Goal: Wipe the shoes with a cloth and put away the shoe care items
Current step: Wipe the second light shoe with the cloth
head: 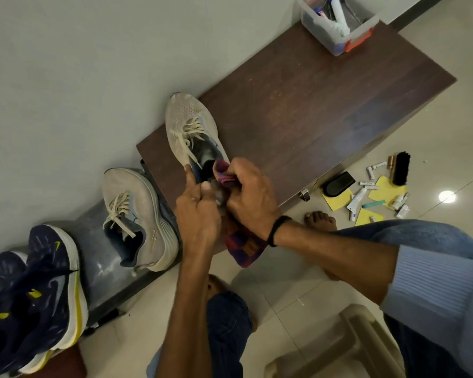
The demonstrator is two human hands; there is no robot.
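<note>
Worktop (311,105): dark wood, against pale wall (66,77).
Grey shoe (187,124): on worktop's near end.
Left hand (197,211): gripping shoe's heel.
Right hand (253,197): clutching cloth (222,173) at heel.
Floor (284,282): tiled; brush (401,168), tubes (357,199) scattered.

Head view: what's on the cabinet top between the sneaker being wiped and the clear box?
Nothing: in the head view, the wooden cabinet top is bare between the grey sneaker and the clear plastic box.

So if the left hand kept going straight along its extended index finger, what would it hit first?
The left hand touches the grey mesh lace-up sneaker on the dark wooden cabinet top with that fingertip; further on it would probably just slide along the shoe's side.
</note>
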